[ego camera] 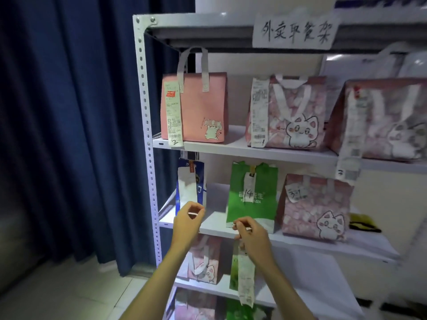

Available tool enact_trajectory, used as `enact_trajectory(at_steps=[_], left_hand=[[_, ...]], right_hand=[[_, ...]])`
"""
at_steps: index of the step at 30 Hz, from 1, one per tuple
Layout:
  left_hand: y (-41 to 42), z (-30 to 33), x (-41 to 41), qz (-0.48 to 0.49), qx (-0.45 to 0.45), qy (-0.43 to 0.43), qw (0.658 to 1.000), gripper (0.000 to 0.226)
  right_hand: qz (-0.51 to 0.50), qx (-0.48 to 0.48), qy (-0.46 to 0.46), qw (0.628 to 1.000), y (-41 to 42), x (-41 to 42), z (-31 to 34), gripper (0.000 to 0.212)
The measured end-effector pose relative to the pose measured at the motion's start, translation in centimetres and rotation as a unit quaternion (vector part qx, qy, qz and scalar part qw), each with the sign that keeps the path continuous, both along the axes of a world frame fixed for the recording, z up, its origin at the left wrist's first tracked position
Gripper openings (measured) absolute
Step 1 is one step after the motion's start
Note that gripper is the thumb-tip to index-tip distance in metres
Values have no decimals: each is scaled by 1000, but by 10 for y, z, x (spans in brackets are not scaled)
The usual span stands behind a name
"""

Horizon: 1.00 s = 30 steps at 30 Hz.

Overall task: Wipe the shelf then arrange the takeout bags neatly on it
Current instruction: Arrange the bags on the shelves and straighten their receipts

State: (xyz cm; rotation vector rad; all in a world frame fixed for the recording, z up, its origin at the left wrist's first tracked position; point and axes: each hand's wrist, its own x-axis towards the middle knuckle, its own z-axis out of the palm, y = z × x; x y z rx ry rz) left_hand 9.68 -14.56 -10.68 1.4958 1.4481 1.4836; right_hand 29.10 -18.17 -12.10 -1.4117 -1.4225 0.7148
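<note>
A white metal shelf (217,224) holds takeout bags on several levels. On the middle board stand a blue bag (178,197), a green bag (251,199) marked 14 and a pink cat bag (314,209). My left hand (186,221) pinches the lower end of the white receipt (187,185) that hangs on the blue bag. My right hand (253,235) is closed in front of the green bag's base, and a long receipt (246,280) hangs down from under it. The upper board carries a plain pink bag (198,109) and two pink cat bags (291,114) (381,118).
Below the middle board stand another cat bag (203,264) and a green bag (234,273). A yellow and black cloth (362,224) lies at the middle board's right end. A dark blue curtain (69,135) hangs left of the frame. A handwritten paper sign (293,31) is taped on top.
</note>
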Motion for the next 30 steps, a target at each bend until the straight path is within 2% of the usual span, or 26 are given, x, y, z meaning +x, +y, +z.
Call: enact_trajectory(at_steps=[6, 14, 22, 24, 30], left_hand=[[8, 58, 4, 8, 47, 21, 999, 9], [53, 127, -22, 31, 113, 28, 993, 7], [110, 169, -58, 93, 190, -2, 977, 16], [127, 176, -66, 91, 190, 3, 978, 23], [174, 186, -95, 62, 174, -38, 982, 46]], right_hand=[[21, 46, -49, 998, 2, 17, 52, 15], [29, 86, -102, 991, 50, 9, 119, 11], [-16, 168, -106, 980, 118, -35, 168, 22], [-55, 194, -118, 972, 135, -46, 178, 27], [-88, 198, -66, 974, 181, -71, 199, 52]])
